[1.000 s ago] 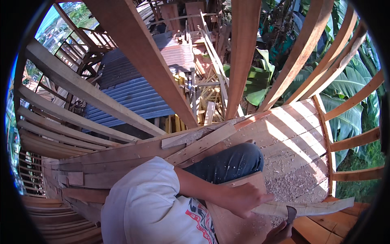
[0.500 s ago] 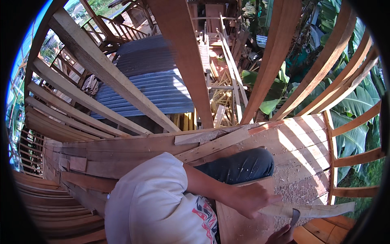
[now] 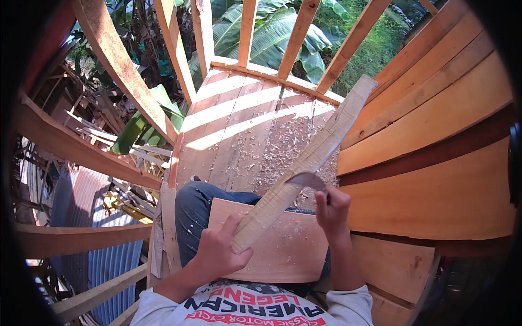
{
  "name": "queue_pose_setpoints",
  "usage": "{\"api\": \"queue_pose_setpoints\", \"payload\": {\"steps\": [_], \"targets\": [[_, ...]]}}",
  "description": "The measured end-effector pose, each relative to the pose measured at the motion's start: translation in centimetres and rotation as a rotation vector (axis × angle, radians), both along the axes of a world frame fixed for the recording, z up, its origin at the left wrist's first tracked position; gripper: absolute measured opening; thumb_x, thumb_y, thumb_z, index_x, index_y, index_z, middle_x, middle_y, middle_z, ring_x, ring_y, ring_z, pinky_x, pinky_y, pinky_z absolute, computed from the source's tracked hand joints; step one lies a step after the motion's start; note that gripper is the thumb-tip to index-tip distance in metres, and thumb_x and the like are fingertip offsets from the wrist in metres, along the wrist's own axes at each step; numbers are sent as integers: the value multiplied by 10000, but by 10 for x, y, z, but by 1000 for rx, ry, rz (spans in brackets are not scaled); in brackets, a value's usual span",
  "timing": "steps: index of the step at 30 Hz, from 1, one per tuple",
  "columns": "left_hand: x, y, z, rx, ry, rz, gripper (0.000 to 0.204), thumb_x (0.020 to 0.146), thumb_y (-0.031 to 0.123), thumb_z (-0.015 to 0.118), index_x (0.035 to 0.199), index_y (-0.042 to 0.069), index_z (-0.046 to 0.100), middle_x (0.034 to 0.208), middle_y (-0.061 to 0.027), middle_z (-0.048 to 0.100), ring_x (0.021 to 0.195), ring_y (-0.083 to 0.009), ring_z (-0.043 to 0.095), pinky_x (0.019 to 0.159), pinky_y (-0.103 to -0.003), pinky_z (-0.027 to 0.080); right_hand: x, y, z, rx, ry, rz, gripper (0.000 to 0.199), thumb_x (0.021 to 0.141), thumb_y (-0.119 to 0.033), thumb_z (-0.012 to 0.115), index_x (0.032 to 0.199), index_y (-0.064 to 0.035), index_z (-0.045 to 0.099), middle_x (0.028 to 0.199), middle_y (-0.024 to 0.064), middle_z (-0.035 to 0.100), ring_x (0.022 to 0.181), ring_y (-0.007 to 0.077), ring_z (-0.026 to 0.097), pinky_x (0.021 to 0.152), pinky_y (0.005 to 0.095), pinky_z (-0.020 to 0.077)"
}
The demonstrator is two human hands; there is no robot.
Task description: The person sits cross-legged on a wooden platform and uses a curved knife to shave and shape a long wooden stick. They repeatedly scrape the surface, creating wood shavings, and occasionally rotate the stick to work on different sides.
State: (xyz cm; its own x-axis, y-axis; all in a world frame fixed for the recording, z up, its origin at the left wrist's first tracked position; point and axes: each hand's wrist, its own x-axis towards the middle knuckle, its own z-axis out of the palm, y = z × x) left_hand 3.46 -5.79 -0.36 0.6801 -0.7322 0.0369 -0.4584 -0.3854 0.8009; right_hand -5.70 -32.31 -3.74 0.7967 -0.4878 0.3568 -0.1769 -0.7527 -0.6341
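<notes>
1. Pale wooden slat (image 3: 310,163) angles up from the lap toward the railing, resting across a flat board (image 3: 283,244) on the knees
2. Left hand (image 3: 220,250) wraps tight round the slat's lower end
3. Right hand (image 3: 331,209) grips a curved blade (image 3: 305,179) against the slat's edge
4. Shavings litter the plank floor (image 3: 244,125)
</notes>
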Motion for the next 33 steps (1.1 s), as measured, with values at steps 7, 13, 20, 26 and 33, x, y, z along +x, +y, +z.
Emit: {"api": "queue_pose_setpoints", "payload": {"steps": [7, 13, 20, 26, 33], "targets": [[-5, 7, -3, -67, 36, -4, 553, 635, 173, 725, 1118, 40, 490, 729, -197, 630, 670, -394, 656, 569, -433, 529, 14, -8, 14, 79, -85, -39, 476, 861, -438, 664, 630, -55, 502, 496, 98, 458, 439, 272, 520, 438, 353, 407], [-3, 4, -5, -132, 53, -17, 554, 630, 138, 705, 1120, 23, 474, 747, -208, 623, 678, -410, 654, 571, -420, 529, 17, 14, 35, -334, -143, 337, 477, 891, -410, 643, 621, -48, 491, 487, 82, 469, 409, 231, 503, 408, 336, 359], [-1, 0, -2, -140, 109, -40, 506, 630, 98, 672, 1089, 27, 472, 725, -192, 606, 680, -375, 676, 568, -378, 521, 3, 27, 30, -313, -86, 319, 505, 862, -491, 647, 601, -94, 477, 483, 79, 478, 448, 286, 562, 436, 363, 418], [-6, 1, 0, -141, 95, -30, 471, 633, 91, 669, 1058, 29, 475, 713, -190, 599, 677, -367, 679, 568, -376, 521, -6, 27, 14, -17, -130, 101, 493, 924, -423, 597, 621, -49, 495, 489, 93, 398, 428, 176, 447, 454, 322, 366], [-13, 14, -14, -132, 132, -35, 481, 634, 103, 682, 1068, 38, 486, 713, -199, 601, 674, -383, 670, 562, -388, 519, -21, 30, 16, 110, -157, -25, 486, 914, -400, 609, 611, -33, 511, 474, 120, 449, 426, 255, 521, 437, 357, 385]]}}
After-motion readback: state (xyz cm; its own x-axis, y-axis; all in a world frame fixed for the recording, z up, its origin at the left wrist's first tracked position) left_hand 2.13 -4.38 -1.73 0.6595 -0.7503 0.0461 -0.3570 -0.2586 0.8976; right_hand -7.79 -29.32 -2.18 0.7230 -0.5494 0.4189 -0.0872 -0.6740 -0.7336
